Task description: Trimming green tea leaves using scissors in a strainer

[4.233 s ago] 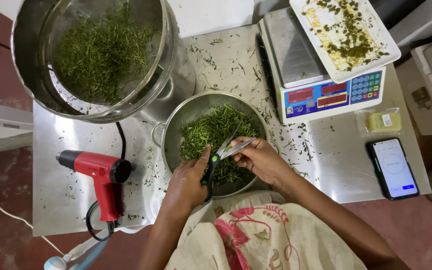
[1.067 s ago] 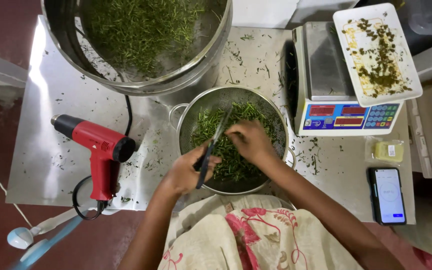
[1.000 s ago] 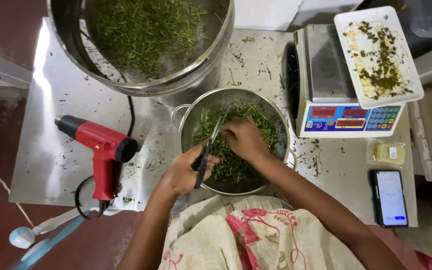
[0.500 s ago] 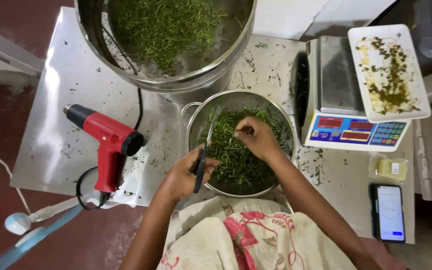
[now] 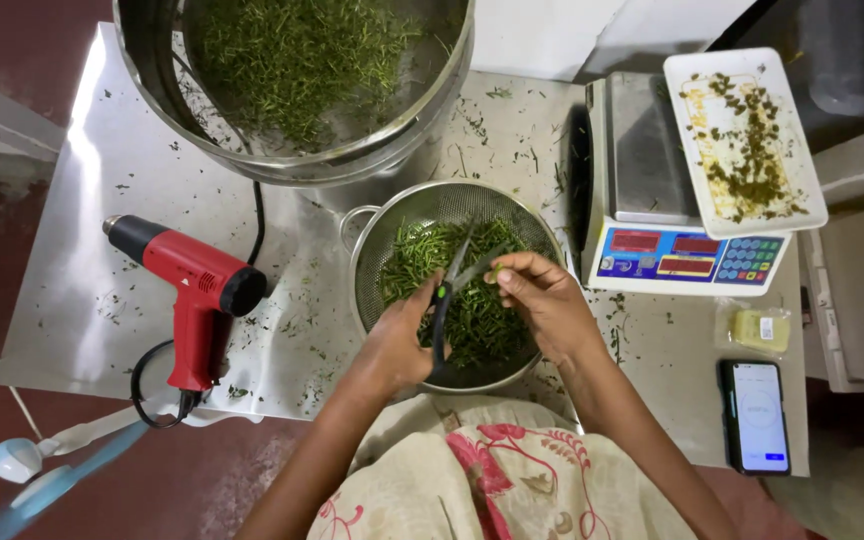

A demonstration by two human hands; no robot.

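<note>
Left hand (image 5: 397, 350) gripping open scissors (image 5: 449, 300) over metal colander (image 5: 372, 250) of green sprigs on steel desk (image 5: 82, 270); right hand (image 5: 547, 300) fingers pinching a green stem (image 5: 489, 277) at the blades

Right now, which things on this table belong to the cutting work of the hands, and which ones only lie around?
In use:
left hand holding black scissors
right hand pinching a green sprig
metal colander of green stems

Lying about:
red heat gun
large steel drum of greens
weighing scale with white tray
phone
small yellow packet
</note>
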